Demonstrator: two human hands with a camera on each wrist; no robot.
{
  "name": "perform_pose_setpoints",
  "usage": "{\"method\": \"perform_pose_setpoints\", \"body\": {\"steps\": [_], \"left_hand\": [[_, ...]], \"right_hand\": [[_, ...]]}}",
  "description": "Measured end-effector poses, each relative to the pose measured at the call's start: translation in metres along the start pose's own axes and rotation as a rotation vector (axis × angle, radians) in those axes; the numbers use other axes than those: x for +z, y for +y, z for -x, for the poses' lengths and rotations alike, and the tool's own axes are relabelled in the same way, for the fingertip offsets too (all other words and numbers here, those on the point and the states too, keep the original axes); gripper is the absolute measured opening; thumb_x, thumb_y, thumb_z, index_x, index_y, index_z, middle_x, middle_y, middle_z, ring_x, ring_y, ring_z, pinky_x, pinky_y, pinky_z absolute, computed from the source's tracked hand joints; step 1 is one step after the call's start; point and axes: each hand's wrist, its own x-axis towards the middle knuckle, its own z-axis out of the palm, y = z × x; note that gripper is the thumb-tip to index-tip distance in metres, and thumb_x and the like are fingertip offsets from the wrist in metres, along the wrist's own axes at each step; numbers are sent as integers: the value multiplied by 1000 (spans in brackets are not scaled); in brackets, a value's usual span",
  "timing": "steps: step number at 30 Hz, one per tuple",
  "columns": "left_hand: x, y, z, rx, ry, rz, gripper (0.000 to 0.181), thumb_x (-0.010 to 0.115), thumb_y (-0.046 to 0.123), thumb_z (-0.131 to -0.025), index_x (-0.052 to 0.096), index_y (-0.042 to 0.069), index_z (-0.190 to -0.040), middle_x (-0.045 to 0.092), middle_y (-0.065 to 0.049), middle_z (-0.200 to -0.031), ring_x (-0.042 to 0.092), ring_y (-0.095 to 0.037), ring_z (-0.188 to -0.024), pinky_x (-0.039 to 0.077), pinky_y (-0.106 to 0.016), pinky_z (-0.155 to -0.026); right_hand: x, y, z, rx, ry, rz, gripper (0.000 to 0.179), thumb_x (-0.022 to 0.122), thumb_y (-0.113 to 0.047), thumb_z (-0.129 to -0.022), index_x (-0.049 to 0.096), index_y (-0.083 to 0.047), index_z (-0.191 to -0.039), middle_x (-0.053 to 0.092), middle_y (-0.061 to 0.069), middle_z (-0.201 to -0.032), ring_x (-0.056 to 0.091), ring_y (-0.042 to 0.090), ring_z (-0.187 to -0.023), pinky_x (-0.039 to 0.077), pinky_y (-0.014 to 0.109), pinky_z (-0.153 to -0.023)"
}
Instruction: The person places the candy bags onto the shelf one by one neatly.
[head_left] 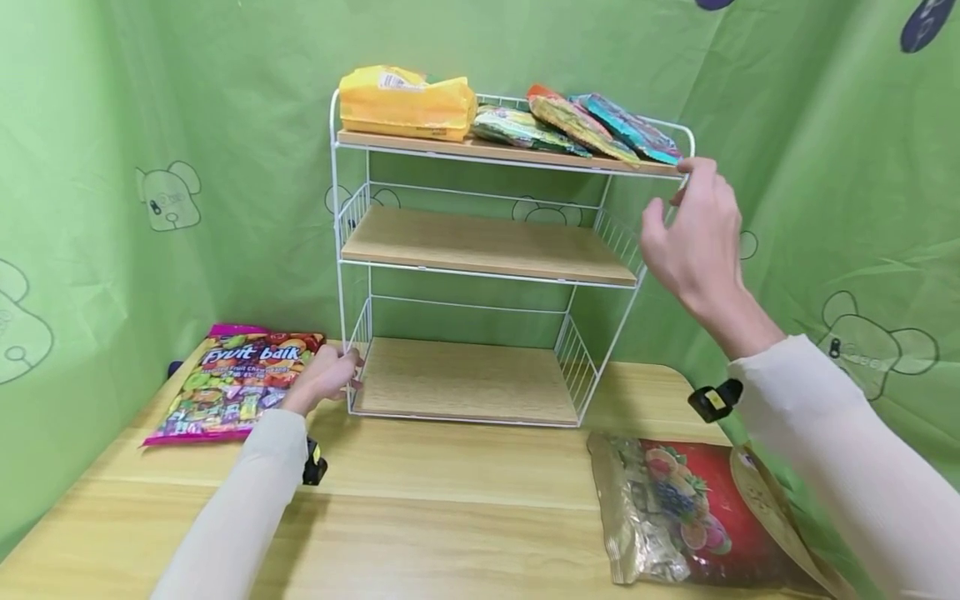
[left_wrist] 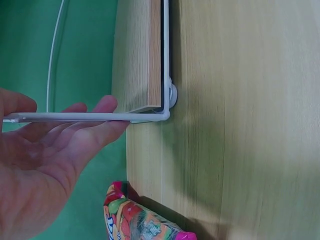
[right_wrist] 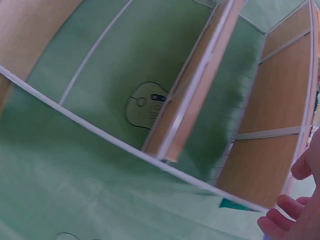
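A white wire rack (head_left: pixel 340 292) with three wooden shelves stands on the table. My left hand (head_left: pixel 327 375) holds its left front post near the bottom; in the left wrist view the hand (left_wrist: pixel 55 150) has its fingers on both sides of the white post (left_wrist: pixel 90 117). My right hand (head_left: pixel 701 237) is raised at the top shelf's right front corner, index finger at the corner, thumb apart. In the right wrist view its fingers (right_wrist: pixel 282 217) are loosely bent. On the top shelf lie a yellow package (head_left: pixel 408 104), a green packet (head_left: pixel 525 129), a yellowish packet (head_left: pixel 581 125) and a blue packet (head_left: pixel 630 127).
A colourful fruit candy bag (head_left: pixel 240 383) lies on the table left of the rack. At the front right lies a red and clear bag (head_left: pixel 697 508) of wrapped pieces. Green cloth (head_left: pixel 247 125) hangs behind and on both sides.
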Motion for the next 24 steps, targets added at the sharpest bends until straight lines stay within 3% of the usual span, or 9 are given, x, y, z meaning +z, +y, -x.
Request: {"method": "perform_pose_setpoints", "body": {"steps": [10,15,24], "left_hand": [[-1,0,0,-1,2,-4,48,34,26,-108,54,-10,-133,58,-32,-126,67,-39,-109,61,-41,-84],[-1,-1,0,-2,6,7,48,34,26,-108,54,-10,-132,58,-33,-125,67,-38,-107,61,-39,-82],[0,-2,-1,-5,-2,20,49,33,26,-108,54,-10,-134,55,-32,-130,67,-39,-111,61,-42,-87]], "right_hand": [[22,35,34,120,-24,-122,53,47,-35,-103,45,6,-136,60,30,-117,57,42,-105,49,54,-87],[37,54,55,230,-129,-178,65,46,-45,-103,37,5,-144,58,34,-123,57,47,-111,51,63,-91],[56,79,90,360,-325,-165,86,41,-64,-100,30,2,-153,60,34,-128,61,49,-112,54,62,-90]]}}
